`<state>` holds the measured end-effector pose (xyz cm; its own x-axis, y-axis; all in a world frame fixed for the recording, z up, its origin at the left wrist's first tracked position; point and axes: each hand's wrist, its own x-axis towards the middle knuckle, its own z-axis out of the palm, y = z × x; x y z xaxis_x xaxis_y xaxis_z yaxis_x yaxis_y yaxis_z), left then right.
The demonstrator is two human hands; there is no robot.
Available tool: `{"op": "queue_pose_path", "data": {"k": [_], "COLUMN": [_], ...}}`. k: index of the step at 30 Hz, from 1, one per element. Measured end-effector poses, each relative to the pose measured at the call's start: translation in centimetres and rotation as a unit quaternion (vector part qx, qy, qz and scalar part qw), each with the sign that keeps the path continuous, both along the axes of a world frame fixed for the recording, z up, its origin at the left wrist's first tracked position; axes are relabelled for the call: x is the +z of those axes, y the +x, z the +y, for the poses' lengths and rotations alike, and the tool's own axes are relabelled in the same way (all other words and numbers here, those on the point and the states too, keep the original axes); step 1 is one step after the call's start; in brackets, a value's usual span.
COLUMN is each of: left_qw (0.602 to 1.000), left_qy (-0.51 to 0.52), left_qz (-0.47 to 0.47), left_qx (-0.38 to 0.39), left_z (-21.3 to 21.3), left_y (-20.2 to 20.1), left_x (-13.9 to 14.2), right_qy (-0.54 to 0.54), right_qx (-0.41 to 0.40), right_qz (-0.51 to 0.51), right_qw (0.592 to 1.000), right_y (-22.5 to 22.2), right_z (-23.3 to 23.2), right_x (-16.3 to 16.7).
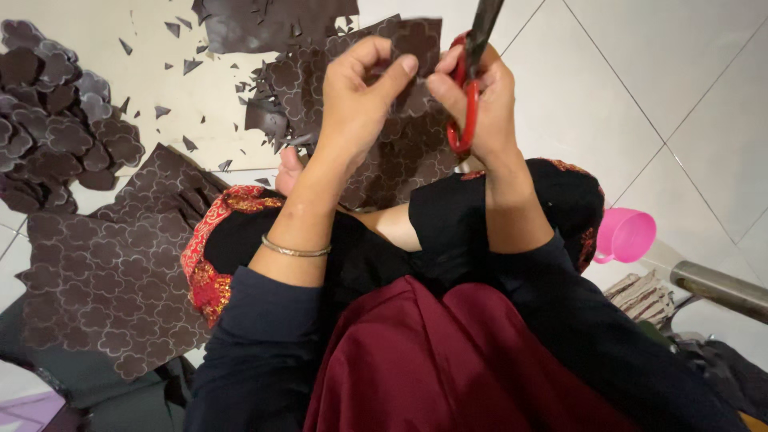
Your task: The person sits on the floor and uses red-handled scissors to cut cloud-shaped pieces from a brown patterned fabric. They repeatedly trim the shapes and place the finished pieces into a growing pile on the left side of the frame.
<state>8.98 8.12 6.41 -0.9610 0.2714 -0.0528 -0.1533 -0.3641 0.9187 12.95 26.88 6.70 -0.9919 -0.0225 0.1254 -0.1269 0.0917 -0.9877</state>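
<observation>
my left hand [356, 100] pinches the top edge of a dark brown sheet [400, 152] stamped with flower outlines, thumb pressed against the forefinger with the sheet between them. my right hand [480, 96] is closed through the red handles of a pair of scissors [468, 88], the dark blades pointing up and away out of the top of the view; i cannot tell how far the blades are parted. both wrists are raised above my lap, forearms running up from dark sleeves, a thin bangle [294, 250] on the left wrist. the sheet hangs from my grip down toward my knees. on the tiled floor [640, 104] to my left lie a pile of cut flower shapes [60, 120], small offcuts [188, 64] and another patterned sheet [112, 280]. a pink cup [624, 234] sits to my right.
</observation>
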Motion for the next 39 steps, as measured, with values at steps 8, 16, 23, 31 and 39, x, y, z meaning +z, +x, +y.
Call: {"op": "queue_pose_path", "data": {"k": [8, 16, 23, 31, 39], "left_qw": [0.989, 0.983, 0.977, 0.976, 0.977], "left_qy": [0.074, 0.151, 0.148, 0.123, 0.121], "left_qz": [-0.131, -0.104, 0.072, 0.080, 0.100], "left_qx": [0.002, 0.014, 0.133, 0.160, 0.144], "left_z": [-1.7, -1.6, -2.4, -3.7, -3.9], "left_y": [-0.6, -0.6, -1.6, -1.5, -1.4], "left_x": [0.8, 0.9, -0.3, -0.2, 0.4], "right_qy": [0.029, 0.017, 0.082, 0.099, 0.069], "right_qx": [0.054, 0.014, 0.044, 0.137, 0.186], "right_qz": [-0.064, 0.016, -0.049, -0.130, -0.104], "right_qw": [0.996, 1.000, 0.994, 0.977, 0.975], "right_y": [0.0, -0.1, -0.9, -0.4, -0.4], "right_z": [-0.3, -0.7, 0.0, -0.7, -1.3], "right_x": [0.5, -1.0, 0.1, 1.1, 1.6]}}
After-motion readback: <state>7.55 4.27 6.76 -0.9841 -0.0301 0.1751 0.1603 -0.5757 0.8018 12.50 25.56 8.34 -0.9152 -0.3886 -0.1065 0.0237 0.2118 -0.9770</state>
